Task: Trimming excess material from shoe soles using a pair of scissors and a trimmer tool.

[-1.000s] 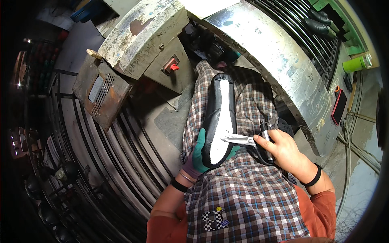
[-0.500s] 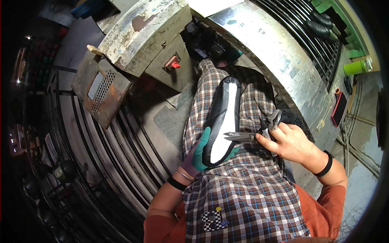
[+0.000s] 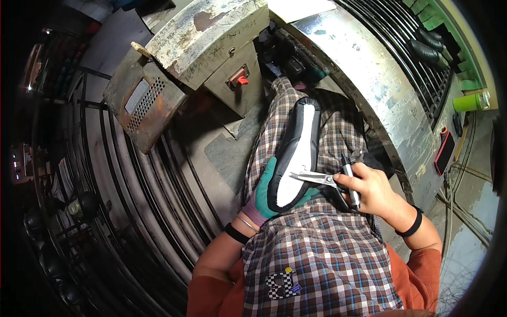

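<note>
In the head view, a black shoe [image 3: 301, 153] with a white underside is held, sole up, above the plaid-covered lap [image 3: 322, 253], its near end clasped by the gloved left hand [image 3: 265, 193]. Scissors [image 3: 317, 177] and a pen-like tool [image 3: 348, 170] are gripped by the right hand [image 3: 372, 191], the blades over the white underside.
</note>
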The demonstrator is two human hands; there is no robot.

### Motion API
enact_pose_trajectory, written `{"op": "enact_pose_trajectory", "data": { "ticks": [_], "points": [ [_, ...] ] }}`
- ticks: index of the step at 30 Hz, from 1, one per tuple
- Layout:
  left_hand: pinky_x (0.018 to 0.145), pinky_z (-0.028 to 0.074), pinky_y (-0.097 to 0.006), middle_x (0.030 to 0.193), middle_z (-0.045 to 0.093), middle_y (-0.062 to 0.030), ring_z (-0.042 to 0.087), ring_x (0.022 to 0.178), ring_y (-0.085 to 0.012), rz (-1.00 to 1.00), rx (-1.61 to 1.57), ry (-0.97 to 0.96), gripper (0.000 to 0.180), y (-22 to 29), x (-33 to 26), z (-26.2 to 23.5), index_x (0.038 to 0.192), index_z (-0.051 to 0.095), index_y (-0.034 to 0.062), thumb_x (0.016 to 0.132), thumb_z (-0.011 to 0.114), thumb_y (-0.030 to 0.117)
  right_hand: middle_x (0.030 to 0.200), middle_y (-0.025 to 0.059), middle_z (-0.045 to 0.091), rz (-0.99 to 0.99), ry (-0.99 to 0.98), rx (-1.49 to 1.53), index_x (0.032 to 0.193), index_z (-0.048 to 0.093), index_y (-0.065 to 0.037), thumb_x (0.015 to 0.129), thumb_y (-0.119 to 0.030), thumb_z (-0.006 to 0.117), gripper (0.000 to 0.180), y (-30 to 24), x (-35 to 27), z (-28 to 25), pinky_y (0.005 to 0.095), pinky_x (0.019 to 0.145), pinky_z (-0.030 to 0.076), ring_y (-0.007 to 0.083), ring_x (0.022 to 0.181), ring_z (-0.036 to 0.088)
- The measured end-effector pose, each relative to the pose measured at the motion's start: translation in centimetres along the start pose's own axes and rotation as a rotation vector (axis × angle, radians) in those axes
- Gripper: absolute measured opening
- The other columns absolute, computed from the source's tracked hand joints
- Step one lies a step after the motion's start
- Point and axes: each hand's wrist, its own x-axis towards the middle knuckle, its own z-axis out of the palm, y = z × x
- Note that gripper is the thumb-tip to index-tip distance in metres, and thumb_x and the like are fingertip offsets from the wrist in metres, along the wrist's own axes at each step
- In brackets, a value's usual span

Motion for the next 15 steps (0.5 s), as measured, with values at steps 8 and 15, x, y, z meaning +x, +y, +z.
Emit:
{"op": "enact_pose_trajectory", "data": {
  "ticks": [8, 15],
  "points": [
    [0.103, 0.040, -0.054, 0.141, 0.044, -0.0139, 0.048, 0.124, -0.0327, 0.043, 0.033, 0.040, 0.066, -0.3, 0.2, 0.4, 0.147, 0.033, 0.0131, 0.096, 0.044, 0.054, 0.082, 0.0015, 0.052, -0.295, -0.069, -0.418, 0.121, 0.058, -0.020, 0.074, -0.016, 0.061, 0.047, -1.1, 0.1, -2.3, 0.0266, 0.051, 0.047, 0.0160, 0.066, 0.054],
    [0.100, 0.042, -0.056, 0.138, 0.048, -0.0144, 0.050, 0.122, -0.0331, 0.068, 0.107, 0.142, 0.061, -0.4, 0.1, 0.6, 0.144, 0.038, 0.0134, 0.097, 0.040, 0.053, 0.079, 0.0015, 0.049, -0.417, -0.089, -0.508, 0.117, 0.060, -0.018, 0.073, -0.019, 0.062, 0.044, -1.1, 1.1, -2.6, 0.0251, 0.051, 0.046, 0.0158, 0.063, 0.054]
  ]
}}
